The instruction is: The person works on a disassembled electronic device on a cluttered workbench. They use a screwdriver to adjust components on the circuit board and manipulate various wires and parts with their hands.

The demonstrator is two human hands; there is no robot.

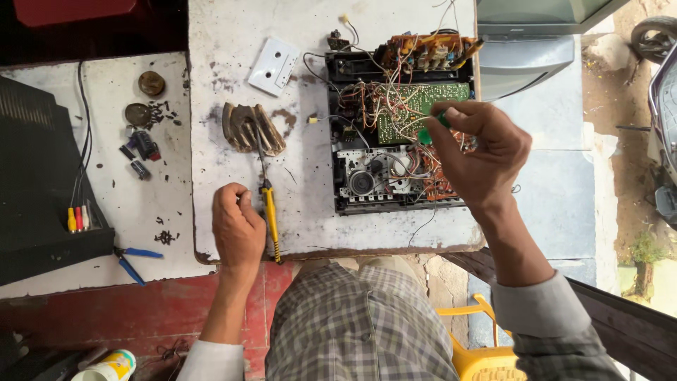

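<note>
An opened cassette player (395,127) lies on the white worktop (233,42), its green circuit board, tangled wires and tape mechanism exposed. My right hand (479,152) hovers over its right side, fingers pinched on a small green tool (429,130). My left hand (238,229) rests near the front edge, fingers curled, right beside a yellow-handled soldering iron (271,219) whose tip lies on a worn brown stand (252,128).
A white cassette (273,65) lies above the stand. On the left slab are small round parts (144,99), blue-handled pliers (134,259) and a black device with coloured plugs (42,190). A grey television casing (529,49) sits at the right. A yellow chair (486,356) is below.
</note>
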